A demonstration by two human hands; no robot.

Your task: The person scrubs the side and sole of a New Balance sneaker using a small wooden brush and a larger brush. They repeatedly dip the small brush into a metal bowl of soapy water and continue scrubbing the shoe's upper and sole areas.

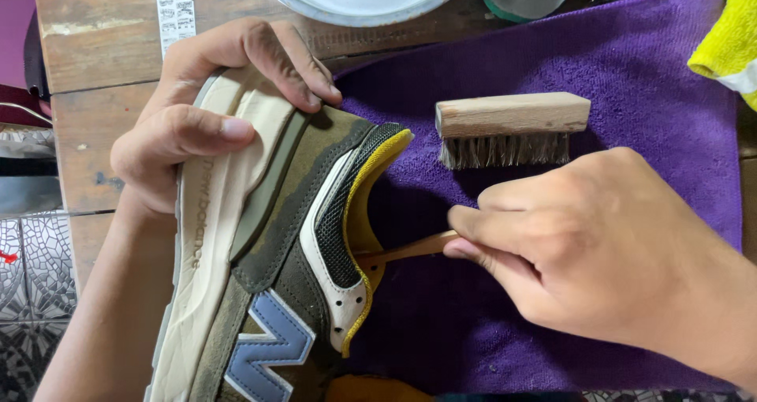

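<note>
The left hand (185, 126) clamps the heel of the shoe (276, 252), which lies on its side. The right hand (599, 244) pinches a thin wooden brush handle (406, 250), its head hidden inside the collar. Short, light strokes suit best, keeping the heel braced against the purple towel (631, 78).
</note>
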